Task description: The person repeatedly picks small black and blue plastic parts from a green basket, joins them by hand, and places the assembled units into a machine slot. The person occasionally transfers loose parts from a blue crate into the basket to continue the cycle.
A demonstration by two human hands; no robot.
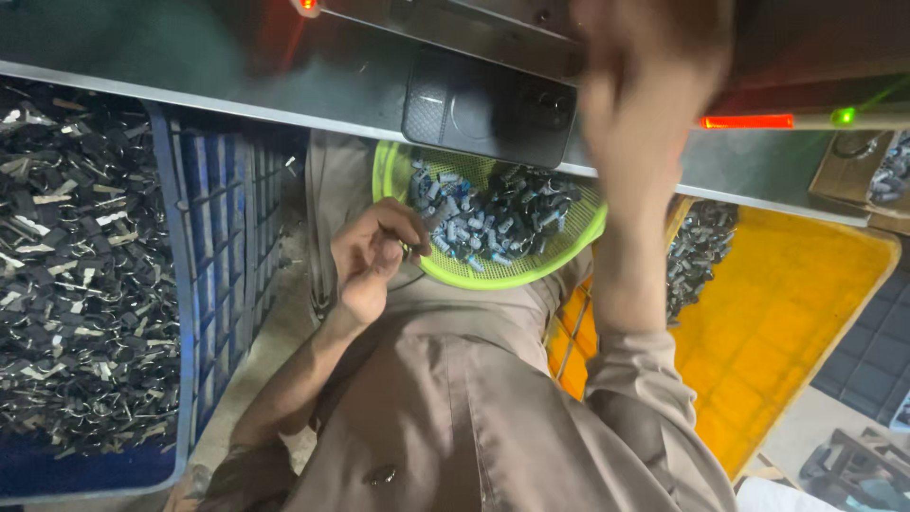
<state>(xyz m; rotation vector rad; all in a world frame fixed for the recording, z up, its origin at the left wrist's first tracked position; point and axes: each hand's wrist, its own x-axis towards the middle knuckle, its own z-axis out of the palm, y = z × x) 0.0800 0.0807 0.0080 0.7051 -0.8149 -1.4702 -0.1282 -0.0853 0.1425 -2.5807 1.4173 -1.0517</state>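
Note:
A lime-green mesh basket (391, 175) rests on my lap, filled with several small grey and bluish cylindrical parts (502, 213). My left hand (374, 256) is at the basket's left rim, fingers pinched around a small dark part. My right hand (645, 90) is raised high over the metal bench edge, blurred by motion, and I cannot tell whether it holds anything. A black phone-like device (488, 109) lies on the bench just left of that hand.
A blue plastic crate (223, 228) at the left holds several dark metal clips. A yellow crate (796, 294) at the right holds more grey parts. A grey metal bench (190, 57) runs across the top, with a red and green light bar (773, 120).

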